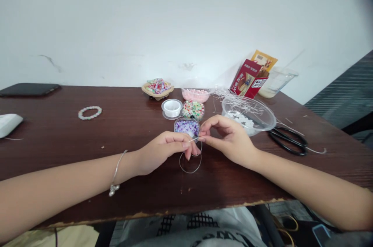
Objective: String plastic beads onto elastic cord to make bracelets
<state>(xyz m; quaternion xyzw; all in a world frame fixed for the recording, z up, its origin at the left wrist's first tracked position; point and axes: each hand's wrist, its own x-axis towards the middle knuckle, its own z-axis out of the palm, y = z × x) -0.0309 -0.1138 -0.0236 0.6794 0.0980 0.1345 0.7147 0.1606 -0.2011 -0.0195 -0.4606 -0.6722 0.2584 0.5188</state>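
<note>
Between thumb and fingers, my left hand [167,149] pinches a thin clear cord [190,172], which hangs in a loop below. My right hand [229,138] meets it fingertip to fingertip, its thumb and forefinger closed at the cord's end. Whether a bead sits between those right fingertips is too small to make out. Just behind the hands stands a small box of purple beads [186,126], partly covered by my fingers. Beyond it are a box of multicoloured beads [193,110] and a white spool of cord [171,108].
A clear bowl [271,120] with white pieces and black-handled scissors [288,141] lie right. Behind stand pink beads [196,94], a beige dish [149,92], a red box [246,78] and a plastic cup [275,82]. A beaded bracelet [90,112] and dark phone-like slab [29,89] lie left.
</note>
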